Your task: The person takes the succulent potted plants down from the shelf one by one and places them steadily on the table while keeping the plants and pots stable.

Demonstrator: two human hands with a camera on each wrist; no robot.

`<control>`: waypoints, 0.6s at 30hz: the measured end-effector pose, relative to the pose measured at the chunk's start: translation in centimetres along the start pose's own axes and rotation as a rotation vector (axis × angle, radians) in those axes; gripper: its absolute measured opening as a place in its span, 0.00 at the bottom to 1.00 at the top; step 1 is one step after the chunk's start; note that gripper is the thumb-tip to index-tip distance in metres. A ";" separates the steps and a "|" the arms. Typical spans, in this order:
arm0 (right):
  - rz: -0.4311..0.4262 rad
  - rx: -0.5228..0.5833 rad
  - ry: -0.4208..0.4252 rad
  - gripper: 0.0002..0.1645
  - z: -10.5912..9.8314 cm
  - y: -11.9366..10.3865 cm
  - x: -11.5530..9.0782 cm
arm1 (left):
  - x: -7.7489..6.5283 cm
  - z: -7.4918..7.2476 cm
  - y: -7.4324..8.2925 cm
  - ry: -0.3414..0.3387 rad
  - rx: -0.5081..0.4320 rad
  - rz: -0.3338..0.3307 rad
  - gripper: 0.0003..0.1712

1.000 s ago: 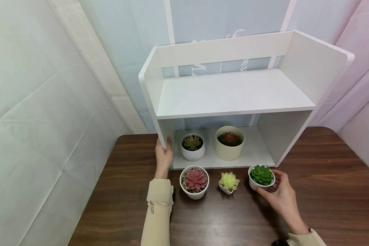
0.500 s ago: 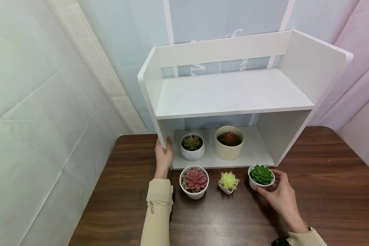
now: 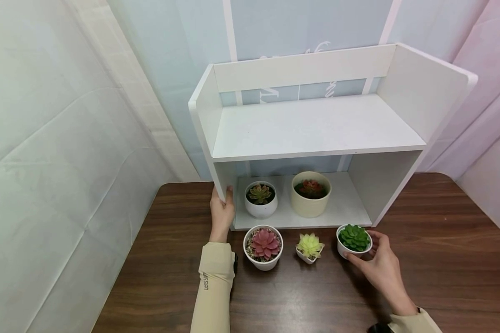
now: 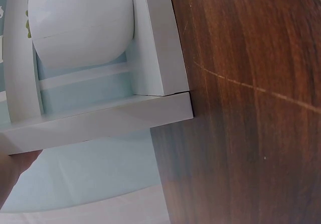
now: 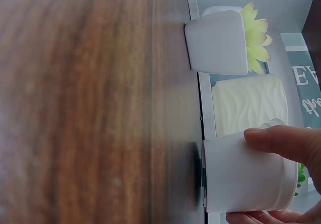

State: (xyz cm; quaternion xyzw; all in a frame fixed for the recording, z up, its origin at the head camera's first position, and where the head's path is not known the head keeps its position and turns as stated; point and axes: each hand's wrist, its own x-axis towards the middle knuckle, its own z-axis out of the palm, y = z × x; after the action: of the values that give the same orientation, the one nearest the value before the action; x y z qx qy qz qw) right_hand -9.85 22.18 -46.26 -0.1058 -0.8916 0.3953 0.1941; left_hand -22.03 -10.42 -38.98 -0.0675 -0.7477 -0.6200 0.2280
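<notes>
My left hand (image 3: 222, 210) grips the front edge of the left side panel of a white two-tier shelf (image 3: 316, 127), thumb inside and fingers mostly hidden behind the panel. My right hand (image 3: 381, 266) holds a small white pot with a green succulent (image 3: 354, 238) between thumb and fingers, just in front of the shelf's right end. In the right wrist view, the thumb (image 5: 273, 139) lies along the pot's side, and a dark shadow shows close under its base. Left of it on the table stand a yellow-green succulent (image 3: 310, 246) in a small white pot and a pink succulent (image 3: 265, 245).
Inside the lower tier are a round white pot with a succulent (image 3: 261, 206) and a larger cream pot (image 3: 310, 203) with a reddish succulent. The dark wooden table (image 3: 162, 259) carries everything. Pale curtains (image 3: 66, 162) hang behind and at the sides.
</notes>
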 end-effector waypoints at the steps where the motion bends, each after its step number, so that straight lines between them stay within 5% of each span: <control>1: 0.000 -0.001 0.001 0.47 0.0 0.0 0.0 | 0.0 0.0 0.0 -0.001 0.000 0.001 0.23; 18: -0.021 -0.059 0.000 0.47 0.1 0.0 0.0 | 0.0 0.0 -0.3 0.001 -0.011 0.025 0.23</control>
State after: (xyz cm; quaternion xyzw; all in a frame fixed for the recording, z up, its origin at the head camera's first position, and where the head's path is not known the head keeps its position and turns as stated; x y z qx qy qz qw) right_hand -9.88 22.14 -46.30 -0.1018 -0.9039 0.3667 0.1950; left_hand -22.16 -10.49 -39.19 -0.0774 -0.7433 -0.6212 0.2358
